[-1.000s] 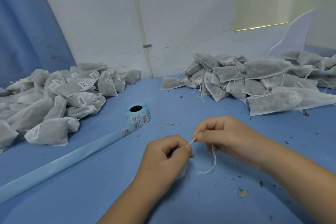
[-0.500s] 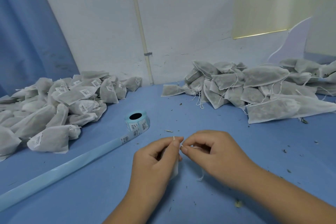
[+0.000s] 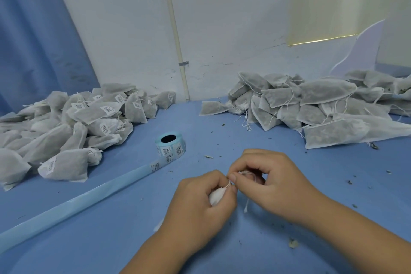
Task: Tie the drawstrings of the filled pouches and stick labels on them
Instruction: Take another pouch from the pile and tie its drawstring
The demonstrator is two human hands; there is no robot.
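My left hand (image 3: pixel 200 202) grips the gathered neck of a white pouch (image 3: pixel 216 194), mostly hidden under its fingers. My right hand (image 3: pixel 271 180) pinches the pouch's white drawstring (image 3: pixel 245 173), which is looped around its fingers right beside the left thumb. A loose string end (image 3: pixel 246 206) hangs down between the hands. A blue roll of barcode labels (image 3: pixel 170 145) stands on the blue table (image 3: pixel 111 229) behind the hands, its backing strip (image 3: pixel 73 202) trailing toward the left front.
A heap of labelled, tied pouches (image 3: pixel 73 122) lies at the left. A heap of unlabelled pouches with loose strings (image 3: pixel 311 104) lies at the back right. Dried herb crumbs (image 3: pixel 293 243) are scattered on the table. A white wall rises behind.
My right hand has come in from a stretched-out pull and now sits against the left hand, with the string looped around its fingers. The view dipped and rose slightly.
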